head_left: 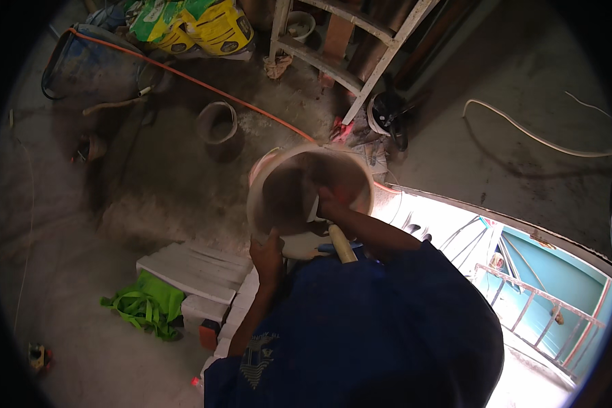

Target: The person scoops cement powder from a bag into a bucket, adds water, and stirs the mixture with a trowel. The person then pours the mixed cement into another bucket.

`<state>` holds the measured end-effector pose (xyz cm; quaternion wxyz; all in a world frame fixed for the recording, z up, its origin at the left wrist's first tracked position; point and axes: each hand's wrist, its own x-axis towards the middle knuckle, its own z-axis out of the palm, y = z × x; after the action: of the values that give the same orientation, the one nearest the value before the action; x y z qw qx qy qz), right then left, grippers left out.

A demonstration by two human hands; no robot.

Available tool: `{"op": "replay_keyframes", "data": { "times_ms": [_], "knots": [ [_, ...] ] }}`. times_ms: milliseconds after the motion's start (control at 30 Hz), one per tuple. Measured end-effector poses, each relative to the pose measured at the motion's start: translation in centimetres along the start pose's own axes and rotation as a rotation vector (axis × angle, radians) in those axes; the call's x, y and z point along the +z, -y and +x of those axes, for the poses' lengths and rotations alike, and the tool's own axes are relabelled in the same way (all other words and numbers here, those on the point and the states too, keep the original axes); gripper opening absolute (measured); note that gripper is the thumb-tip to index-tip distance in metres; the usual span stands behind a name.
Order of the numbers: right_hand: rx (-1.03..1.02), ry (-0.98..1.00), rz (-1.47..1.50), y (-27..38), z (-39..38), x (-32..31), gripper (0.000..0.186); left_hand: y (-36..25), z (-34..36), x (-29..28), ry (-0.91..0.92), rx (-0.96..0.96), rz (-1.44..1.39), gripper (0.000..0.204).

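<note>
A large round bucket (253,204) with a pale, dusty rim stands tilted in front of my body, its mouth facing up. My left hand (268,258) is closed on the near left part of its rim. My right hand (328,202) reaches over the near right rim into the bucket, fingers closed around a small pale flat piece (313,208) that looks like a scraper blade. Its exact kind is hard to make out in the shade. Between my body and the bucket, a pale wooden handle (342,243) sticks up. The bucket's inside is dark and its contents cannot be told.
A stack of white blocks (194,272) and a green bag (149,306) lie at left. Farther off are a small bucket (217,124), a blue barrel (98,68), yellow-green sacks (217,27) and a ladder (370,81). An orange hose (204,83) crosses the floor.
</note>
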<state>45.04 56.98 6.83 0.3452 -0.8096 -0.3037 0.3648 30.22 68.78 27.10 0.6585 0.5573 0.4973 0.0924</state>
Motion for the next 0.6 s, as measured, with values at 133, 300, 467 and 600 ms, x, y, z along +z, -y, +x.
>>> {"op": "replay_keyframes", "data": {
  "times_ms": [133,300,467,600],
  "knots": [
    [-0.178,0.010,-0.009,3.0,-3.7,0.5,0.038,-1.5,0.1,0.6,0.081,-0.094,0.040,0.043],
    [0.013,0.012,-0.222,5.7,-4.7,-0.8,0.037,-0.5,0.3,0.3,0.069,-0.124,-0.003,0.047],
    [0.179,0.250,-0.701,7.8,-2.8,-7.5,0.038,0.0,-0.2,-0.1,0.026,-0.021,0.106,0.050],
    [0.254,0.202,-0.823,4.6,-0.8,-6.1,0.037,-1.5,-1.6,0.6,0.113,-0.014,0.090,0.050]
  ]
}}
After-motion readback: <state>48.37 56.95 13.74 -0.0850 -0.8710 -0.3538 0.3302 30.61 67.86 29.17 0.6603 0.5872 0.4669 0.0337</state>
